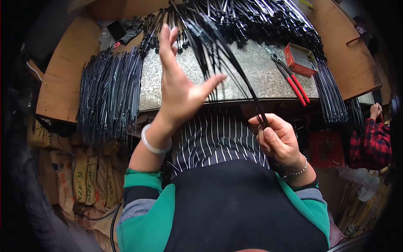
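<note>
My right hand (277,138) pinches the lower ends of a bundle of thin black cables (241,75) in front of the table edge. The strands fan out up and to the left, blurred near their far ends. Left of them my left hand (178,86) is raised with its fingers stretched and thumb apart, the thumb tip overlapping some strands; whether it touches them I cannot tell. Behind, a large heap of black cables with thick end fittings (235,25) covers the back of the grey speckled tabletop (161,80).
Long dark cables (109,90) overhang the left front edge, and more (331,92) the right. Red-handled cutters (297,84) lie beside a red box (300,59). Wooden panels (67,71) flank the table. Sacks (88,176) stand lower left; another person's checked sleeve (371,145) shows at right.
</note>
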`<state>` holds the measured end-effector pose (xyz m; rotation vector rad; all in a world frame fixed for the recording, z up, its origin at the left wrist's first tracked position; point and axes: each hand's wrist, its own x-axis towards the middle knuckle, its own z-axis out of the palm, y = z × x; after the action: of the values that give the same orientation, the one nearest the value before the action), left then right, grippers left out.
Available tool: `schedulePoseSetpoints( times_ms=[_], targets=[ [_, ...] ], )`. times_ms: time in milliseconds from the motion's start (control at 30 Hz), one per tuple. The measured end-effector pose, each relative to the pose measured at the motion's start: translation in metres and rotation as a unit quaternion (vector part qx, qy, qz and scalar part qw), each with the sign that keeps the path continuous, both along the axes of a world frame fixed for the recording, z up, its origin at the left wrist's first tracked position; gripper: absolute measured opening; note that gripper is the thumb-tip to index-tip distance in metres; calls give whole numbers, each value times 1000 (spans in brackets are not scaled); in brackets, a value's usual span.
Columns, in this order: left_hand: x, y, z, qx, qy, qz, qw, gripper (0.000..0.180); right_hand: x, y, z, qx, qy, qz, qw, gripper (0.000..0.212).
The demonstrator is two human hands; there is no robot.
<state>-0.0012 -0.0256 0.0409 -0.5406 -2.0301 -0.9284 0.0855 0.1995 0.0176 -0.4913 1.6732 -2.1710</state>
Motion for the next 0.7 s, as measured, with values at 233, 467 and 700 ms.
schedulePoseSetpoints(
  times_ms=[233,467,700],
  targets=[
    [-52,-16,23,208,-123,-249,938,48,-10,4,-6,-12,-32,52,998,28],
    [-69,-36,32,241,-72,-203,946,37,-26,27,-37,111,46,-21,993,28],
    [-85,-44,30,232,-49,-167,957,33,-40,42,-51,156,74,-86,981,30]
  ],
)
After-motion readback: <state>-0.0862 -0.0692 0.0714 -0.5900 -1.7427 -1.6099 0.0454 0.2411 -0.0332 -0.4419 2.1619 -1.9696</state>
